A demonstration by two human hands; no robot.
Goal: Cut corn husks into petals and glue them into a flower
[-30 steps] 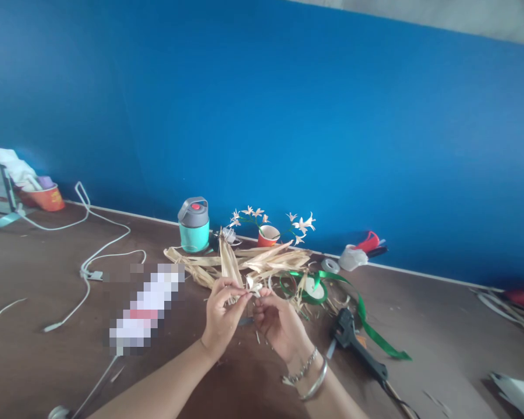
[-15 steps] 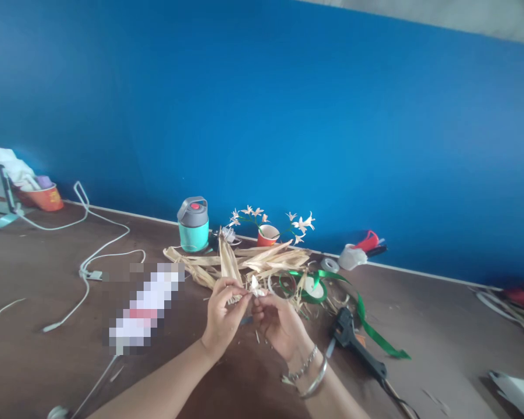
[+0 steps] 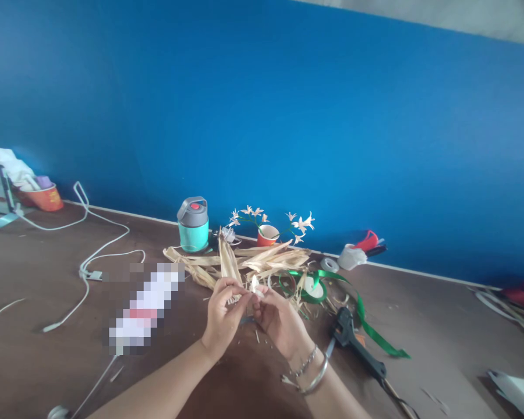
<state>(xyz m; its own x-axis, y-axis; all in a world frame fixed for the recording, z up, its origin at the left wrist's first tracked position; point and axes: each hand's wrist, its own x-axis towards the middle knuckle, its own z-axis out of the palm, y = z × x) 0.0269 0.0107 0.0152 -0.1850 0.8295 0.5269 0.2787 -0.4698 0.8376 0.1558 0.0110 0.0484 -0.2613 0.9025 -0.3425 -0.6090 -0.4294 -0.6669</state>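
A small pale flower [image 3: 255,286] is pinched between my two hands over the middle of the table. My left hand [image 3: 227,308] grips it from the left with thumb and fingertips. From the right, my right hand [image 3: 277,320] closes its thumb and fingers on the flower's lower part; a bracelet and a bangle circle that wrist. Just behind the hands lie dry corn husks [image 3: 271,261]. A roll of green ribbon [image 3: 319,294] rests to their right, its loose end trailing forward. Fingers partly hide the flower's base.
Against the wall stand a turquoise flask [image 3: 194,233] and a paper cup [image 3: 268,235] holding stems of similar flowers [image 3: 303,224]. A black glue gun [image 3: 353,340] lies right of my right wrist. White cables [image 3: 109,241] and a blurred-out white strip [image 3: 146,311] are left.
My right hand has shifted slightly, its fingers moving up around the flower. My left hand stays almost where it was.
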